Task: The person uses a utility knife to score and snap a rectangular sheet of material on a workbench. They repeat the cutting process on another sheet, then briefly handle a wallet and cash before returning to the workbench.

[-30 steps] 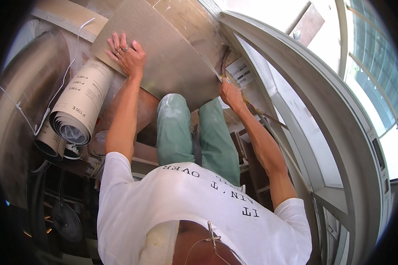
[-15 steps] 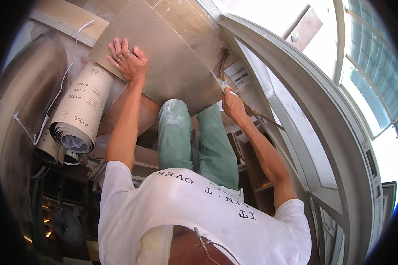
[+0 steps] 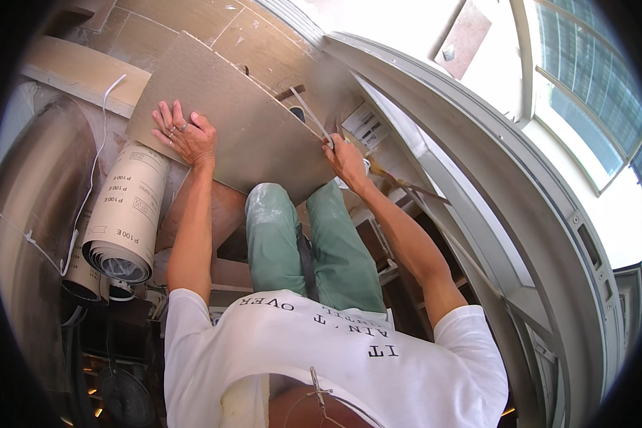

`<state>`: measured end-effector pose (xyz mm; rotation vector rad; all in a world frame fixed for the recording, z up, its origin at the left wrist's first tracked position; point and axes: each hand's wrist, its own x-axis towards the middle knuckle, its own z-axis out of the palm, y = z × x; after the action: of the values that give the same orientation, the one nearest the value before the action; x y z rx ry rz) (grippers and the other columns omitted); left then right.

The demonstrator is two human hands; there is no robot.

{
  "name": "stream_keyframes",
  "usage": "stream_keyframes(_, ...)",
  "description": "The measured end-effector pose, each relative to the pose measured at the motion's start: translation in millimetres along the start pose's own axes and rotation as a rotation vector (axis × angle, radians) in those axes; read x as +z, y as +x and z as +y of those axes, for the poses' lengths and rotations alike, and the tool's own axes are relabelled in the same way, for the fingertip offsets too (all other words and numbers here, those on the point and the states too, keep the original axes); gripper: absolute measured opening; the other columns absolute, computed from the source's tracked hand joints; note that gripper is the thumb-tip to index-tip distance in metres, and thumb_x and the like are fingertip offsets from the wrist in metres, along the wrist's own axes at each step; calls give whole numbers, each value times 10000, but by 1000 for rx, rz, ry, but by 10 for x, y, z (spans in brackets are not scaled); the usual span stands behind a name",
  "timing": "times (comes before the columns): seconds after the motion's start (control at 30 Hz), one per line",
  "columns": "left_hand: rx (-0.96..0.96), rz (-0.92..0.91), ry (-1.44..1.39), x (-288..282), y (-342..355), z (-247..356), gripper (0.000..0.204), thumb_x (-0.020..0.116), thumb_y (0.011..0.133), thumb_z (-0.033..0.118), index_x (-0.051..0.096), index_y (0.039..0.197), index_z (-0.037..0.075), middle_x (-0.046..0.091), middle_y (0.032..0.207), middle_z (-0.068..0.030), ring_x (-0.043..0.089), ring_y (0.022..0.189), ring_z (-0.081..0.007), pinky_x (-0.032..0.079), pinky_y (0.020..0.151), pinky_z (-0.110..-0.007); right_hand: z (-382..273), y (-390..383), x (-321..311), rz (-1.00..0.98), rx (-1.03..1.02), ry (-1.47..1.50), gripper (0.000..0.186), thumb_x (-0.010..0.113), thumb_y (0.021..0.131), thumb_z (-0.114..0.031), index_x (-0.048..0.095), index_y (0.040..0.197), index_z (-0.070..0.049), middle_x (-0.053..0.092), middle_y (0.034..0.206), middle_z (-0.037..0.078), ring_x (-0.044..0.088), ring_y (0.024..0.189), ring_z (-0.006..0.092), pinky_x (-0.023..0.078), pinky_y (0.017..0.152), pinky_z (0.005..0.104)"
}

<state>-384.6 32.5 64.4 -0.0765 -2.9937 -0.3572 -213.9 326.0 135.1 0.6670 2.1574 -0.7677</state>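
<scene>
A large grey-brown board (image 3: 247,128) lies slanted above my green-trousered knees (image 3: 272,221). My left hand (image 3: 187,139) rests spread on its left part, fingers apart, rings showing. My right hand (image 3: 345,160) is closed on a narrow tool at the board's right edge. A thin pale strip (image 3: 308,113) runs from these fingers up along that edge. A blurry haze hangs above them, and the tool's exact shape is unclear.
Rolls of printed beige abrasive paper (image 3: 125,210) lie left, beside a curved dark surface (image 3: 32,178) and white cord (image 3: 75,239). A wooden plank (image 3: 85,71) is behind. A curved metal frame (image 3: 535,235) runs along the right. Tiled floor (image 3: 235,36) shows beyond the board.
The view has shifted, showing more tiled floor at the top. The pale strip at my right hand now stands out along the board's edge, with haze above it. My left hand stays spread.
</scene>
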Motion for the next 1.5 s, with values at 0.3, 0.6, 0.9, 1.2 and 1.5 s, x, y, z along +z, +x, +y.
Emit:
stream_keyframes(0.3, -13, -15, -20, -6, -17, -11, 531, 547, 854, 192, 410, 1364, 134, 396, 1496, -134, 283, 1441, -392, 149, 1141, -637, 178, -101, -18, 35, 61, 9, 293, 615, 936, -302, 571, 964, -15, 652, 780, 251, 633, 790, 454, 475, 704, 511)
stream_keyframes(0.6, -14, -29, -43, 2, -12, -10, 527, 535, 857, 191, 406, 1365, 136, 373, 1507, -143, 264, 1447, -399, 128, 1147, -642, 656, -594, 61, -137, 62, -257, 265, 500, 983, -261, 470, 1114, -33, 640, 752, 286, 626, 713, 487, 469, 641, 596)
stream_keyframes(0.9, -7, -20, -18, -28, -97, 1, 524, 524, 853, 184, 413, 1359, 108, 374, 1506, -160, 277, 1441, -403, 120, 1154, -636, 272, -143, -128, 131, -118, 86, 202, 566, 951, -198, 605, 1104, -73, 657, 948, 224, 632, 862, 449, 487, 737, 495)
stream_keyframes(1.2, -70, -41, -156, -151, -18, -40, 549, 564, 837, 221, 398, 1344, 94, 319, 1502, -147, 195, 1462, -367, 68, 1186, -608, -344, 200, 173, 291, -435, 144, 194, 574, 946, -96, 620, 1118, -19, 619, 1009, 157, 601, 933, 342, 464, 828, 419)
stream_keyframes(1.5, -205, -188, -334, -505, -735, -1, 596, 644, 856, 227, 463, 1415, 125, 308, 1567, -57, 154, 1492, -297, 91, 1216, -527, -135, 58, 405, 158, -355, 127, 226, 588, 945, -164, 624, 1068, 22, 662, 966, 151, 628, 881, 272, 480, 820, 372)
